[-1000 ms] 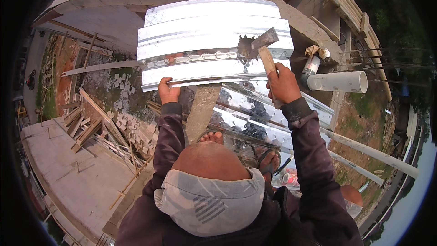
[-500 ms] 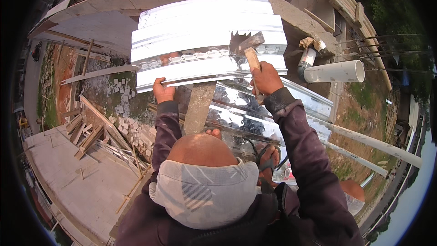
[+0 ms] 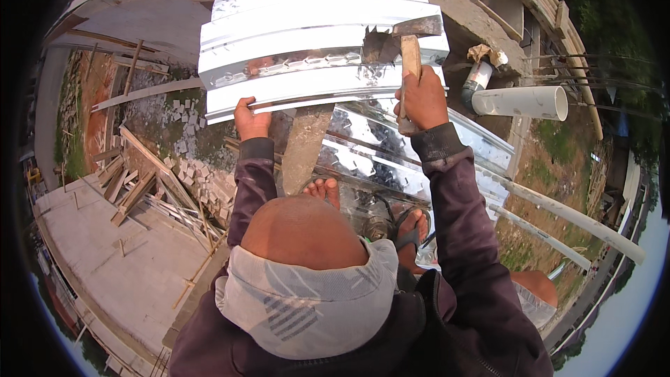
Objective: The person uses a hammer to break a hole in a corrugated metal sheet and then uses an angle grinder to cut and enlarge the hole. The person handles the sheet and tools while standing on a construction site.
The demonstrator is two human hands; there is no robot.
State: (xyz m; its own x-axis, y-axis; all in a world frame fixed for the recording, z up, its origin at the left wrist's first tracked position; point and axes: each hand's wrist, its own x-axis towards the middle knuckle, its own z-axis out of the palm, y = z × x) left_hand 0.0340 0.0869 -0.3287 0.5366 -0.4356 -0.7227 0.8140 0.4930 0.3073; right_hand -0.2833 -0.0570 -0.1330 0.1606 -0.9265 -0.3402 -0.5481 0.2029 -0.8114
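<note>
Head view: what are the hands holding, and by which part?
Right hand: the hammer, by its wooden handle. Left hand: the ribbed metal sheet, by its near edge, toward the left end.

The hammer [image 3: 412,45] is shifting right and toward the far side: its head is no longer covering part of the jagged hole [image 3: 377,47] but is sitting at the hole's far right corner, leaving more of the gap showing. Its handle, leaning left before, is now pointing almost straight away from the person. The right hand [image 3: 423,101] is moving rightward with it. Beyond the knee [image 3: 303,234], the left toes [image 3: 324,187] are showing again after being mostly covered. A red can is passing out of sight beside the right sleeve [image 3: 464,216].
</note>
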